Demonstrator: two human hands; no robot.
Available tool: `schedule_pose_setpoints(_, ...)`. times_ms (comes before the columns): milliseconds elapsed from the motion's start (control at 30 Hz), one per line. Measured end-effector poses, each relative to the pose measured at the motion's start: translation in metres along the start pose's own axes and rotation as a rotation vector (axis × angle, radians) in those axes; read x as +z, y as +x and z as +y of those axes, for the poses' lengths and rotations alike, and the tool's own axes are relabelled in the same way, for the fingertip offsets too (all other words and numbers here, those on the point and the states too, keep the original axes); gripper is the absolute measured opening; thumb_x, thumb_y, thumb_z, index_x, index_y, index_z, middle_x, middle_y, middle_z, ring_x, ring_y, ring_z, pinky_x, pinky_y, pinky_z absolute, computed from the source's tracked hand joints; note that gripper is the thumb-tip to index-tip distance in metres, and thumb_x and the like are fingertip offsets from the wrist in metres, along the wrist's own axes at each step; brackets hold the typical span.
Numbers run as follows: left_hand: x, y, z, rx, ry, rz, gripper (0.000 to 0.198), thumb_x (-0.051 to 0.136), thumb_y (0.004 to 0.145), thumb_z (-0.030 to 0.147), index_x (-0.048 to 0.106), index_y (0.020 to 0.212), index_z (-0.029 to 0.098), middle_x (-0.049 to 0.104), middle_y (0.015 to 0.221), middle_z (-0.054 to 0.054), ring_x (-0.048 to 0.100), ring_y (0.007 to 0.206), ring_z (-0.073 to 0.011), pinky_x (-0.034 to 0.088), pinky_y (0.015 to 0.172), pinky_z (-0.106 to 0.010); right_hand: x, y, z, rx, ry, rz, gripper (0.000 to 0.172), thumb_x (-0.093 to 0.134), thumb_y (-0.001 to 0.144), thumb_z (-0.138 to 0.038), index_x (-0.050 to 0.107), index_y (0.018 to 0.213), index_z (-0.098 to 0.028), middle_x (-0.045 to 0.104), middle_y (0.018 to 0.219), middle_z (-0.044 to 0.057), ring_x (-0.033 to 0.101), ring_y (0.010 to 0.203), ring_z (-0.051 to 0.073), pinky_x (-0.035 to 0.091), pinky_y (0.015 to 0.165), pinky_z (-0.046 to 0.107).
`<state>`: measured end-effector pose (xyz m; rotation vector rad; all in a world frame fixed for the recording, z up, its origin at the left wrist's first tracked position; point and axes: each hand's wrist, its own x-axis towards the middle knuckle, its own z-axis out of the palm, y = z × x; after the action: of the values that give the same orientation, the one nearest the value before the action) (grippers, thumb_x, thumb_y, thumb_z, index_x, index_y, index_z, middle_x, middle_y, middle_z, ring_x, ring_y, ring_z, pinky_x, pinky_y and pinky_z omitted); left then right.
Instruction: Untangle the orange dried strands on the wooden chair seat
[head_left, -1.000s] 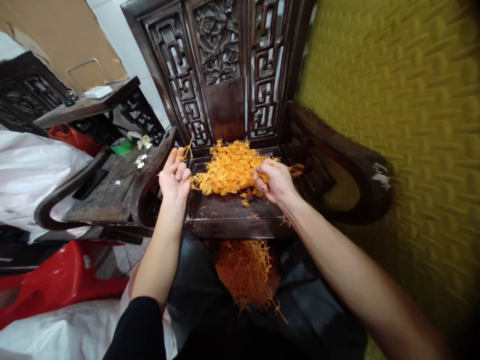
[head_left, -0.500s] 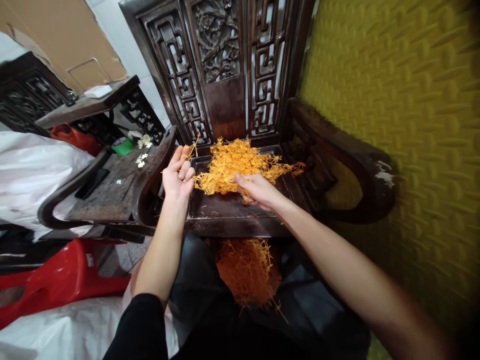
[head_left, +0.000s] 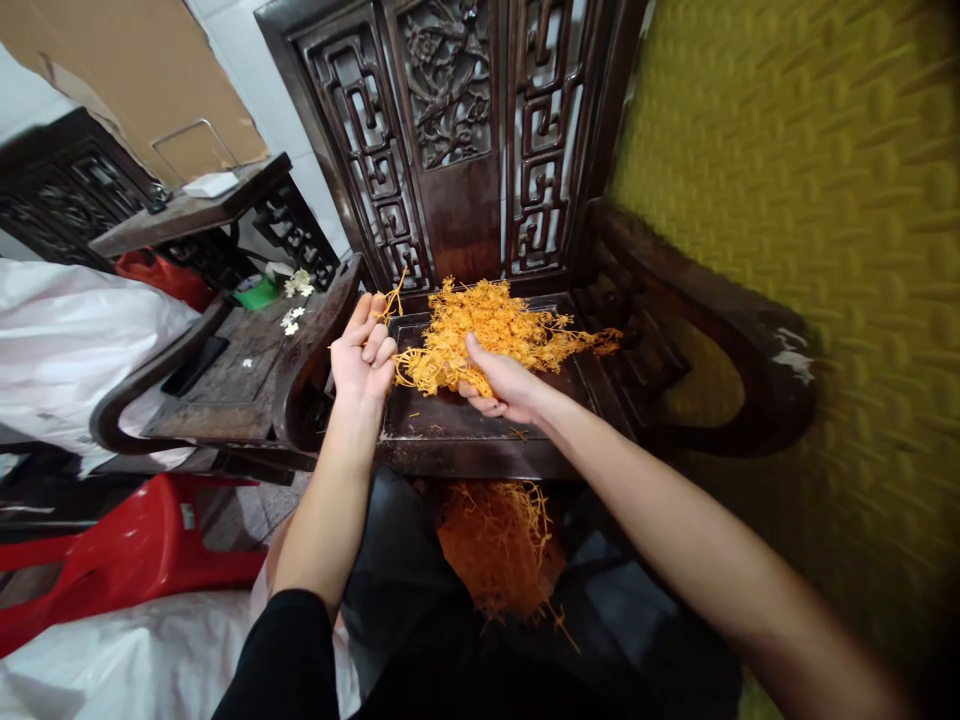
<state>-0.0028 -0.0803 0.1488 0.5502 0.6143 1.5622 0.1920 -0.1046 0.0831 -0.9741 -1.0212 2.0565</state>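
Observation:
A heap of orange, finely branching dried sprigs lies on the seat of a dark carved wooden chair. At the heap's left end, my left hand is raised palm-up with fingers curled. A thin orange sprig pokes out from between those fingers. My right hand grips the near side of the heap, thumb on top and fingertips curled beneath some sprigs. How many stems either hand holds is hidden.
Below the seat, between the knees, more orange stems sit in an orange container or bag. Left are another wooden chair with green tape and pale flowers, a red plastic stool and white sacks. A yellow-green textured surface rises right.
My right hand has shifted slightly left along the heap and turned, its thumb now lifted and fingers under the sprigs. My left hand keeps its pose. The view has shifted a little.

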Motion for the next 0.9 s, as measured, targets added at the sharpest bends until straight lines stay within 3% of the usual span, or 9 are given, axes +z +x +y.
schedule_pose_setpoints(233,-0.002,0.001,0.004,0.02,0.002,-0.01,0.038,0.03,0.098,-0.004,0.064,0.1,0.011,0.073,0.089,-0.004,0.025,0.034,0.0016,0.021,0.03,-0.012,0.003,-0.001,0.014,-0.09,-0.179,-0.005,0.034,0.053,0.1,-0.047,0.038,0.08,-0.024,0.037,0.06,-0.008,0.024,0.04,0.006,0.009,0.041,0.022)
schedule_pose_setpoints(433,-0.013,0.006,0.023,0.156,-0.056,0.029,0.049,0.024,0.095,-0.009,0.064,0.111,0.015,0.067,0.075,0.002,0.028,0.033,0.0004,0.021,0.03,-0.013,-0.003,-0.011,0.008,-0.527,-1.118,0.304,0.031,0.055,0.097,-0.033,0.047,0.07,-0.019,0.05,0.065,0.0,0.043,0.061,0.013,0.028,0.06,0.028)
schedule_pose_setpoints(500,-0.014,0.007,0.026,0.189,-0.044,0.033,0.054,0.024,0.094,-0.01,0.063,0.118,0.017,0.064,0.073,0.003,0.029,0.032,0.0002,0.021,0.031,-0.013,-0.005,-0.015,0.004,-0.597,-1.296,0.398,0.025,0.053,0.097,-0.03,0.051,0.076,-0.019,0.058,0.072,0.004,0.047,0.066,0.016,0.029,0.064,0.03)
schedule_pose_setpoints(633,-0.008,0.006,0.024,0.198,-0.015,0.086,0.05,0.024,0.098,-0.005,0.064,0.118,0.018,0.06,0.071,0.004,0.028,0.032,0.0001,0.021,0.031,-0.013,-0.007,-0.023,-0.003,-0.59,-1.444,0.503,0.02,0.05,0.099,-0.031,0.059,0.088,-0.016,0.067,0.084,0.01,0.056,0.072,0.02,0.031,0.067,0.031)
schedule_pose_setpoints(800,0.005,0.008,0.014,0.221,-0.046,0.12,0.045,0.022,0.101,-0.001,0.064,0.103,0.016,0.057,0.069,0.004,0.026,0.033,-0.0001,0.019,0.031,-0.013,0.0,-0.035,-0.007,-0.598,-1.543,0.558,0.021,0.048,0.099,-0.029,0.063,0.095,-0.015,0.071,0.089,0.013,0.06,0.074,0.022,0.03,0.065,0.032)
schedule_pose_setpoints(900,0.008,0.01,0.025,0.25,-0.036,0.112,0.045,0.022,0.102,0.0,0.064,0.102,0.016,0.057,0.069,0.003,0.024,0.034,-0.0006,0.019,0.032,-0.014,-0.002,-0.042,-0.011,-0.62,-1.564,0.573,0.021,0.048,0.098,-0.027,0.064,0.098,-0.014,0.072,0.09,0.013,0.061,0.074,0.022,0.031,0.064,0.033)
